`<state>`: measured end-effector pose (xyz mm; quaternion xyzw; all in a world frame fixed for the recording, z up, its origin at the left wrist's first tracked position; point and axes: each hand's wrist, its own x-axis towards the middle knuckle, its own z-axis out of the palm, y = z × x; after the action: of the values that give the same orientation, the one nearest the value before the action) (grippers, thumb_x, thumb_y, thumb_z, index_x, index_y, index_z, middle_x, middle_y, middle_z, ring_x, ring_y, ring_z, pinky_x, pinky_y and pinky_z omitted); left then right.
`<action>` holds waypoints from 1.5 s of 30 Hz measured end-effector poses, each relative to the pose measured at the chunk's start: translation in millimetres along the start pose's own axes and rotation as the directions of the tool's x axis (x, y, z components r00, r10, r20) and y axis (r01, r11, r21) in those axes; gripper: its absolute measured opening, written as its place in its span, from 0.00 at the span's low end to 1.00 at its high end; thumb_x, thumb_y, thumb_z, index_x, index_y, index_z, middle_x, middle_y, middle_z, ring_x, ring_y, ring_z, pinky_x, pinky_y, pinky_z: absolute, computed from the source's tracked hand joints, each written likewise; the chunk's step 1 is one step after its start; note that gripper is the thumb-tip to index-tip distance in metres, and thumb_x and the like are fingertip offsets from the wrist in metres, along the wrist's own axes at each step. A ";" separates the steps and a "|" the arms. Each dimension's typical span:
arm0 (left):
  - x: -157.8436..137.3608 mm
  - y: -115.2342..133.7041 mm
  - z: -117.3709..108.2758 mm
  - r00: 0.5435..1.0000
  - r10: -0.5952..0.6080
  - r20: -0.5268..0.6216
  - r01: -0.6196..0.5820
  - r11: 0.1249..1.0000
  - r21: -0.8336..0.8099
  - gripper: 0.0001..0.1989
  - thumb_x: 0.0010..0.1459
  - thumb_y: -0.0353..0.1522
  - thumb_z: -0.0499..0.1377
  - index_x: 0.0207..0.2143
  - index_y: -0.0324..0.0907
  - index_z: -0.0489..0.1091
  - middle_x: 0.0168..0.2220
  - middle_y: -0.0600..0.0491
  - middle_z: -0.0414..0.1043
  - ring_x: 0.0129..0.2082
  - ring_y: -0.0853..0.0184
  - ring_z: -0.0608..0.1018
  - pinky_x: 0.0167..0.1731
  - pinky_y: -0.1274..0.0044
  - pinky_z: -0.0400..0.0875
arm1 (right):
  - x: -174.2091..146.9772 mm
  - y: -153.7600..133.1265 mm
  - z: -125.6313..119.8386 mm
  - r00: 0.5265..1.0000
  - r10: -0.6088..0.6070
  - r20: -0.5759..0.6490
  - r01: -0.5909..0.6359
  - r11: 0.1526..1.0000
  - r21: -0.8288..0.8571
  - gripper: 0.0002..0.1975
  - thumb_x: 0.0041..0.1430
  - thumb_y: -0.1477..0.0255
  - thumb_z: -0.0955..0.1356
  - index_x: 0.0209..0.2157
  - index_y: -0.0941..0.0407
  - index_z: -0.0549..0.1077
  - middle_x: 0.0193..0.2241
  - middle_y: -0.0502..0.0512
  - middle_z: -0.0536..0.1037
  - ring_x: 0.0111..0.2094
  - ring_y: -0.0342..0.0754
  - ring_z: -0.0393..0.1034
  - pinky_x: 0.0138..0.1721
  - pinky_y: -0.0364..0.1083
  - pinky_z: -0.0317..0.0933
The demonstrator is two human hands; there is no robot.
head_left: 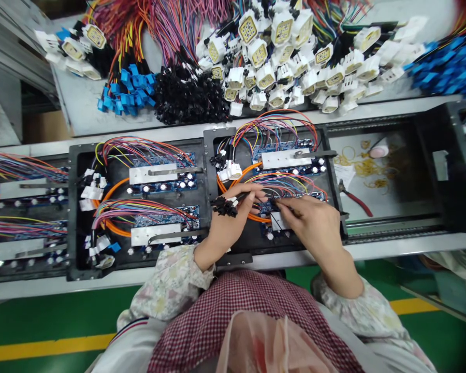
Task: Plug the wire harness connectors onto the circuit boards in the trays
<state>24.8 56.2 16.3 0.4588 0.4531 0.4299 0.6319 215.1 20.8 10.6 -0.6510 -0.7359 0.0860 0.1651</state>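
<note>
My left hand (233,215) is closed around a wire bundle with small black connectors (225,206) sticking out past the thumb. Its fingertips reach over the lower circuit board (266,208) in the black tray (213,147). My right hand (312,217) pinches at the same board, just right of the left fingertips; a thin dark wire seems to be between its fingers, though the tip is hard to make out. Coloured wires (291,181) arch over this board, and an orange cable (252,216) loops on its left. Above lies another board with a silver heat sink (285,159).
More black trays with wired boards (165,217) line the conveyor to the left. Red-handled pliers (355,201) and yellow rubber bands (365,166) lie to the right. White connectors (266,75), black connectors (192,93) and blue connectors (128,90) are piled on the shelf behind.
</note>
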 end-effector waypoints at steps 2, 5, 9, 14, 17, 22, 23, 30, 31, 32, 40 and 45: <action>0.6 -0.7 0.2 1.000 -0.004 0.007 0.004 1.000 -0.013 0.10 0.65 0.37 0.58 0.42 0.41 0.74 0.39 0.49 0.80 0.39 0.67 0.83 0.35 0.78 0.82 | -5.2 -5.4 -10.3 0.998 -0.018 -0.054 0.019 1.000 0.024 0.13 0.66 0.63 0.67 0.38 0.55 0.81 0.28 0.54 0.80 0.29 0.47 0.72 0.31 0.45 0.60; 0.7 -2.3 -0.2 1.000 -0.008 0.021 0.008 1.000 -0.001 0.11 0.66 0.38 0.57 0.43 0.41 0.73 0.40 0.49 0.79 0.40 0.66 0.83 0.35 0.77 0.82 | -14.1 -12.2 -25.2 0.997 -0.079 -0.019 0.080 0.996 0.050 0.12 0.64 0.62 0.68 0.38 0.55 0.80 0.26 0.52 0.80 0.29 0.48 0.72 0.32 0.46 0.61; -2.9 -2.4 -6.1 0.988 0.142 0.069 -0.154 0.955 0.254 0.11 0.68 0.34 0.53 0.47 0.43 0.72 0.46 0.48 0.73 0.41 0.66 0.81 0.38 0.73 0.80 | -18.6 -8.5 -24.4 0.998 -0.060 0.012 0.058 0.991 0.120 0.11 0.67 0.67 0.65 0.32 0.54 0.76 0.28 0.51 0.79 0.30 0.47 0.73 0.31 0.46 0.61; -9.3 4.7 -17.4 0.884 0.284 0.370 -0.464 0.450 0.763 0.24 0.62 0.23 0.52 0.60 0.41 0.63 0.48 0.43 0.67 0.48 0.59 0.72 0.47 0.65 0.74 | -11.7 3.3 -3.4 0.999 -0.007 -0.049 0.016 0.985 0.173 0.09 0.67 0.68 0.65 0.38 0.54 0.76 0.34 0.54 0.81 0.33 0.48 0.74 0.34 0.46 0.63; -10.0 5.9 -19.6 0.849 0.228 0.476 -0.515 0.157 0.843 0.25 0.63 0.21 0.47 0.61 0.35 0.60 0.47 0.40 0.69 0.46 0.57 0.72 0.44 0.65 0.74 | -7.8 4.3 5.4 1.000 -0.026 -0.010 0.027 0.993 0.111 0.11 0.67 0.68 0.64 0.38 0.55 0.77 0.29 0.53 0.79 0.30 0.48 0.72 0.32 0.46 0.60; -9.7 0.0 -19.0 0.831 0.228 0.507 -0.519 -0.010 0.855 0.23 0.65 0.20 0.45 0.62 0.34 0.59 0.47 0.40 0.70 0.45 0.58 0.73 0.45 0.67 0.72 | -4.8 3.2 9.7 1.000 0.003 0.014 -0.004 0.992 0.123 0.12 0.66 0.67 0.64 0.37 0.55 0.78 0.24 0.51 0.74 0.27 0.47 0.67 0.31 0.45 0.57; -9.9 -1.3 -18.9 0.838 0.221 0.500 -0.511 -0.008 0.860 0.23 0.66 0.21 0.46 0.62 0.34 0.59 0.47 0.40 0.70 0.45 0.58 0.73 0.46 0.66 0.72 | -4.4 3.3 9.8 1.000 0.010 0.020 -0.013 0.990 0.137 0.12 0.66 0.67 0.64 0.36 0.55 0.78 0.24 0.51 0.73 0.26 0.47 0.67 0.31 0.45 0.57; -10.0 -8.9 -18.1 0.879 0.232 0.417 -0.446 0.084 0.891 0.24 0.64 0.22 0.52 0.62 0.37 0.60 0.48 0.41 0.69 0.45 0.57 0.72 0.45 0.65 0.71 | -2.6 3.6 9.7 1.000 0.007 0.019 -0.009 0.992 0.125 0.12 0.64 0.67 0.65 0.35 0.55 0.78 0.22 0.51 0.72 0.25 0.47 0.66 0.29 0.45 0.56; -9.8 -9.8 -18.0 0.883 0.237 0.405 -0.438 0.103 0.893 0.25 0.64 0.21 0.52 0.62 0.38 0.60 0.48 0.41 0.69 0.45 0.57 0.72 0.44 0.66 0.71 | -2.7 3.6 9.8 1.000 0.008 0.021 -0.010 0.992 0.123 0.12 0.64 0.67 0.64 0.35 0.55 0.78 0.22 0.51 0.72 0.25 0.47 0.66 0.30 0.45 0.56; -9.6 -10.6 -18.1 0.886 0.245 0.394 -0.430 0.117 0.895 0.24 0.64 0.21 0.52 0.62 0.39 0.61 0.48 0.42 0.69 0.45 0.58 0.72 0.44 0.66 0.72 | -2.8 3.6 9.9 1.000 0.009 0.019 -0.012 0.992 0.124 0.12 0.64 0.67 0.64 0.35 0.55 0.78 0.21 0.51 0.72 0.25 0.47 0.66 0.30 0.45 0.56; -9.3 -15.2 -19.4 0.872 0.323 0.369 -0.435 0.161 0.886 0.22 0.63 0.21 0.53 0.59 0.38 0.63 0.43 0.45 0.68 0.42 0.60 0.72 0.40 0.69 0.71 | -2.3 2.9 10.8 1.000 -0.015 -0.025 0.019 0.989 0.147 0.12 0.64 0.67 0.65 0.34 0.56 0.78 0.20 0.50 0.71 0.23 0.45 0.65 0.29 0.44 0.57; -11.0 -8.9 -18.0 0.891 0.256 0.376 -0.435 0.242 0.867 0.28 0.63 0.42 0.60 0.60 0.35 0.62 0.45 0.41 0.69 0.45 0.55 0.72 0.44 0.64 0.70 | -1.5 2.8 9.7 1.000 -0.016 0.010 0.015 0.991 0.130 0.13 0.64 0.66 0.65 0.35 0.56 0.79 0.22 0.51 0.72 0.24 0.46 0.66 0.29 0.45 0.57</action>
<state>6.1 47.3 6.6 0.8564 0.4521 0.1801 0.1723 214.4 20.6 0.4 -0.6327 -0.7346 0.1360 0.2038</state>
